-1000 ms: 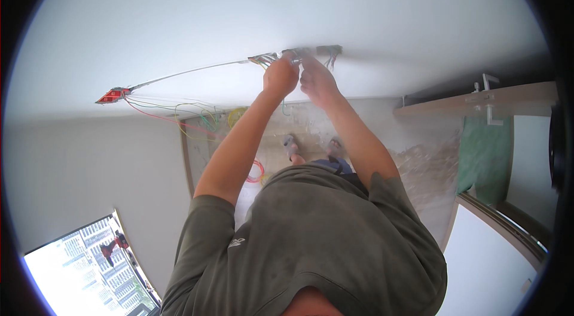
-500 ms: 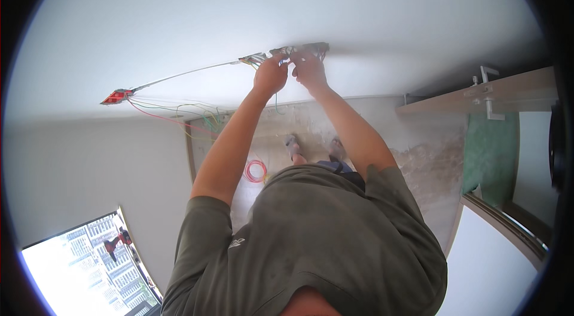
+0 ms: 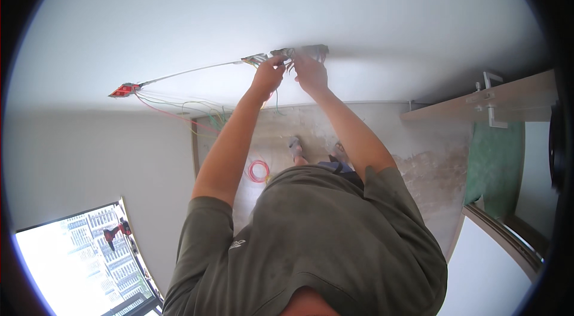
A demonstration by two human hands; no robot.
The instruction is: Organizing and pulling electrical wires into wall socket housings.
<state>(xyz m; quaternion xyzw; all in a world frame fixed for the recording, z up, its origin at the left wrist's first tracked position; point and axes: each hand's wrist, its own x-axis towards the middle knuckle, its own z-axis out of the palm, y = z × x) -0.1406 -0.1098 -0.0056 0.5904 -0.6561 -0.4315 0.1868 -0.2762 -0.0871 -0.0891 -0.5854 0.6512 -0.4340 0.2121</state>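
Note:
Both my arms reach up to an opening in the white wall (image 3: 382,11), where a bundle of electrical wires (image 3: 257,60) comes out. My left hand (image 3: 270,72) is closed, thumb and fingers pinched at the wires by the opening. Beside it, a little to the right, my right hand (image 3: 311,74) is closed too, its fingers curled at the wires in the grey wall box (image 3: 323,52). The fingertips are partly hidden, so which single wire each hand holds is unclear. A green wire (image 3: 277,104) dangles below my left hand.
A red wall box (image 3: 125,90) sits to the left; a narrow channel runs from it, and loose red and green wires (image 3: 173,105) hang out. A red wire coil (image 3: 258,171) lies on the floor. A red-black power drill (image 3: 116,232) is by the window. A door (image 3: 508,96) stands at right.
My hands have drawn slightly apart at the wires, the left shifting a little left and down. The whole view has turned slightly.

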